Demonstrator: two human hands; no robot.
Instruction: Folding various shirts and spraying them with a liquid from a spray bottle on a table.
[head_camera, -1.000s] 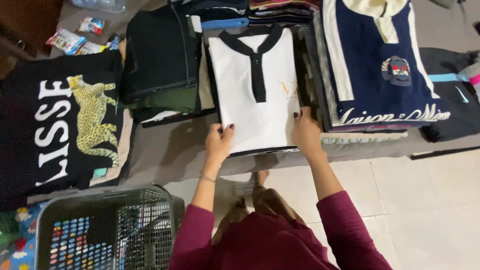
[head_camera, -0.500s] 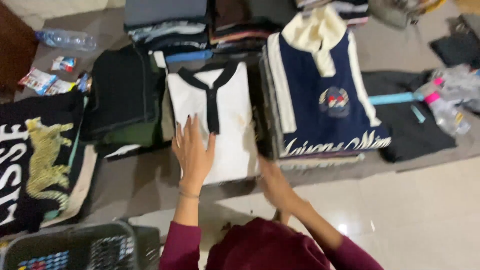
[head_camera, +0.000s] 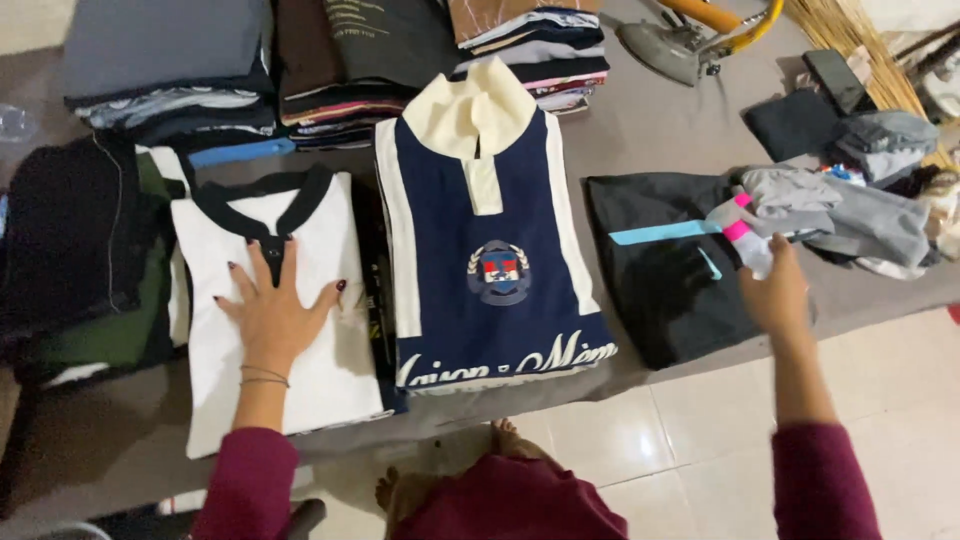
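Since half a second ago, right hand (head_camera: 778, 292) has left the white shirt's edge and reached out to 3 o'clock, where it grips a white spray bottle (head_camera: 745, 230) with a pink collar above a folded black garment (head_camera: 668, 265). Left hand (head_camera: 275, 310) lies flat, fingers spread, palm down on the folded white shirt (head_camera: 270, 320) with black collar at 9 o'clock, holding nothing. Between the hands, a folded navy shirt (head_camera: 490, 260) with cream collar and chest crest tops its pile. At 3 o'clock beyond the bottle, crumpled grey clothes (head_camera: 860, 205). Farther, at 11 to 12 o'clock, stacks of folded clothes (head_camera: 340, 60); at 1 o'clock, an iron (head_camera: 670, 45).
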